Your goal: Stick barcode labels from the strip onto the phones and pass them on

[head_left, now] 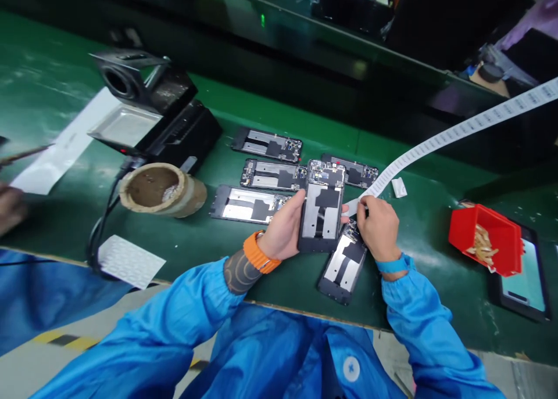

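Observation:
My left hand (281, 229) grips an opened phone (323, 210) with its circuit board and silvery battery bay facing up. Its fingertips show past the right side of the phone. Close beside it, my right hand (380, 227) is closed with the fingers pinched at the lower end of a long white label strip (429, 142). Below that hand another opened phone (344, 265) lies tilted on the green bench. Several similar phones (265, 145) lie to the left and behind, one partly hidden by the held phone.
A brown cardboard ring (192, 196) and a black device (178, 132) stand at left, near a white sheet of stickers (128, 261). To the right, a red bin (488, 236) holds small tan pieces, beside a tablet-like screen (525, 277). Another person's hand (11, 207) is at far left.

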Motion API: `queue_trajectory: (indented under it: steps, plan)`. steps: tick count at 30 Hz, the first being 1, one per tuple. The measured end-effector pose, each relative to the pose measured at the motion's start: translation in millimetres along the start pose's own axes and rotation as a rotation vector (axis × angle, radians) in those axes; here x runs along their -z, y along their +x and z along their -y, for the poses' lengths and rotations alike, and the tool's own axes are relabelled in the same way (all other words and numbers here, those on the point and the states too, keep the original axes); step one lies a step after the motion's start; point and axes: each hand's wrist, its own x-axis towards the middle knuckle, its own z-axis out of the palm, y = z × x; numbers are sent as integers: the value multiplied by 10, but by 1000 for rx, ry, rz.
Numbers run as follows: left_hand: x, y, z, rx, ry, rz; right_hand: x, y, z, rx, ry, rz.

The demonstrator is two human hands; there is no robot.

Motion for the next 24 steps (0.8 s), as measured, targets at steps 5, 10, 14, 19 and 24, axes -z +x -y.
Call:
queue_trajectory:
  steps: [5,10,14,19,24]
  plan:
    - [-42,35,-47,-20,-71,-14,24,5,34,-31,127,25]
    - [-11,83,-46,-47,-91,-181,138,40,50,-83,485,-168]
    - [51,106,-7,-31,-110,-168,312,-65,264,-306,1003,37]
    - [98,171,4,-55,-149,-159,473,-286,720,-299,1368,469]
    - [198,201,116,-76,-19,-3,464,-406,993,-251,1421,510]
